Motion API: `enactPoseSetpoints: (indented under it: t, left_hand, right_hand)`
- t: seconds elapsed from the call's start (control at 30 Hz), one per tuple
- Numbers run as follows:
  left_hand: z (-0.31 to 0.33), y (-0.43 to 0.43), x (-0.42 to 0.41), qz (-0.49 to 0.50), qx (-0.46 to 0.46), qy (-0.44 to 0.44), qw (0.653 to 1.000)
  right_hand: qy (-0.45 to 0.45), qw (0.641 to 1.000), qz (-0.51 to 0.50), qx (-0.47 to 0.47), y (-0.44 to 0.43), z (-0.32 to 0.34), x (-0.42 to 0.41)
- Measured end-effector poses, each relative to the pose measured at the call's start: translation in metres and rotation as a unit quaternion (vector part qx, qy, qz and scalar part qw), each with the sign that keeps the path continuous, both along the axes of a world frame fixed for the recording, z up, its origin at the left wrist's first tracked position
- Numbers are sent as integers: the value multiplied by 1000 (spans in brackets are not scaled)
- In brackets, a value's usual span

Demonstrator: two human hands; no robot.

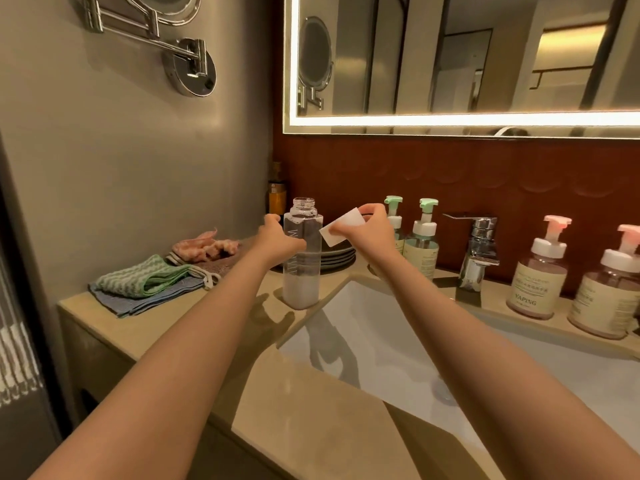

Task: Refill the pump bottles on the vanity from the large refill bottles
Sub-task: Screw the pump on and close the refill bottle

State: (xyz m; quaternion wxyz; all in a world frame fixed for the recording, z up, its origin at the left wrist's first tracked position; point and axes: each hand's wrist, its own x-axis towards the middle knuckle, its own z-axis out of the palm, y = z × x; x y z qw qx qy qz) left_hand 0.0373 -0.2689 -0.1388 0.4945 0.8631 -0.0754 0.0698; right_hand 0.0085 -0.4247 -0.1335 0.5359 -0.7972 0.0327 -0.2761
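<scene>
Head view, near to far. Beige tabletop (311, 427) runs along the front, with a white sink basin (381, 323) set into it. At the basin's left rear corner a clear refill bottle (301, 271) stands upright on the tabletop, neck uncapped, pale liquid filling only its lower part. Left hand (277, 239): grip clamped round the bottle's upper body, fingers curled about it. Right hand (375, 226): grip pinched on a white cap (343, 230), held tilted just beside the bottle's shoulder, apart from the neck.

Left of the bottle lie folded cloths (149, 282), green on blue, with a pink cloth (204, 249) behind them. Stacked dark plates (337, 258) sit just behind the bottle. Along the rear edge stand two green-pump bottles (420, 244), partly hidden by the right hand, then a chrome faucet (476, 251), then two pink-pump bottles (538, 271) at right. An amber bottle (277, 199) stands in the corner. A lit mirror (450, 64) hangs above.
</scene>
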Motion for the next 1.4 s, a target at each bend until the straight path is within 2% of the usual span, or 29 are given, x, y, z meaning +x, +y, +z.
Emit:
enactPoseSetpoints:
  t: [0.13, 0.4, 0.53, 0.6, 0.73, 0.93, 1.07, 1.27, 1.4]
  left_hand:
    - [-2, -11, 14, -18, -7, -10, 1000]
    - [-14, -21, 21, 58, -1, -76, 995]
    - [-8, -6, 6, 32, 12, -106, 994]
    - [-6, 4, -3, 9, 23, -112, 993]
    - [-6, 27, -21, -23, 19, -114, 993]
    - [-1, 60, -49, -55, -11, -107, 993]
    - [-7, 74, -58, -58, -2, -79, 995]
    - [-15, 87, -57, -40, -16, -47, 998]
    - [-15, 91, -58, -28, 23, -53, 998]
  right_hand:
    - [-11, 1000, -8, -13, -5, 11, 17]
    - [-15, 998, -20, -50, -7, 18, 20]
    - [-19, 997, -11, -71, -4, 34, 9]
    - [-5, 993, 20, -114, 2, 46, -1]
    - [-2, 968, 91, -235, 24, 69, -19]
    - [27, 948, 180, -262, 68, 88, -39]
    - [79, 915, 231, -322, 94, 87, -46]
    - [84, 883, 225, -404, 117, 85, -50]
    - [73, 871, 223, -432, 132, 81, -51]
